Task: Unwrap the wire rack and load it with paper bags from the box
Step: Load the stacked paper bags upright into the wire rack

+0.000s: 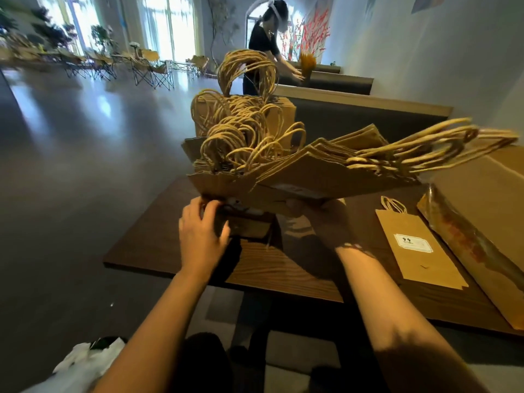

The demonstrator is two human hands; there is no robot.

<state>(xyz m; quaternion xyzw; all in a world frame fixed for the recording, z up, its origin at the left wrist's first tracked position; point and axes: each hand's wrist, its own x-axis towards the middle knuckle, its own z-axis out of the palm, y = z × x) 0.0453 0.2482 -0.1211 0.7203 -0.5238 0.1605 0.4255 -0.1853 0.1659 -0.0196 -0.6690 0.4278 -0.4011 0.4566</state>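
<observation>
Brown kraft paper bags with twisted paper-cord handles (246, 143) packed upright in rows, handles tangled on top, standing on dark wood-grain table (158, 245) near its far left part. Wire rack itself hidden under the bags, cannot tell. Left hand (202, 231) at the lower front left of the stack, fingers curled onto the bottom edge of the front bags (gripping or just pressing, cannot tell). Right hand (317, 214) under a fanned bundle of the same brown bags (340, 171), thumb up against it, grasping it from below; bundle tilted right, handles (442, 148) pointing right, blurred. Single flat brown paper bag with white label (416, 248) lying on table right of the hands. Large flattened cardboard box (487, 211) at table's right edge, just beside flat bag. White crumpled plastic wrap (85, 361) on floor, bottom left. Second person in dark top (263, 43) in the background, reaching to a vase of yellow stems (307, 63).
</observation>
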